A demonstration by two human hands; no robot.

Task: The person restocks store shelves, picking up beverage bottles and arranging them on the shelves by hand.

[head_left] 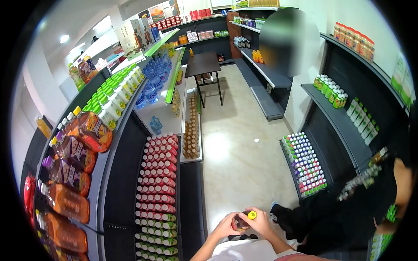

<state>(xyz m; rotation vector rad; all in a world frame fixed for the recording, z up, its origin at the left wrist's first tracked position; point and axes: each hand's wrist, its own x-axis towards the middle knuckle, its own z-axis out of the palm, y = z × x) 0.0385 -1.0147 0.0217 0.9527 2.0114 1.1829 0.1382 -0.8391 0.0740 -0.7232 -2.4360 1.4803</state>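
Note:
Low in the view, in front of my white shirt, I hold a small bottle (240, 223) with dark contents and a yellow cap. My left hand (225, 227) is closed around the body of the bottle. From the other side, my right hand (261, 224) grips it with fingers near the cap. The bottle is tilted, its cap to the right, and my fingers hide much of its label.
Left of me a shelf carries large drink bottles (69, 200); below stand rows of red bottles (159, 167). A dark table (203, 64) stands farther down the aisle. At right, a person in black (348, 213) bends close beside a shelf (344, 126).

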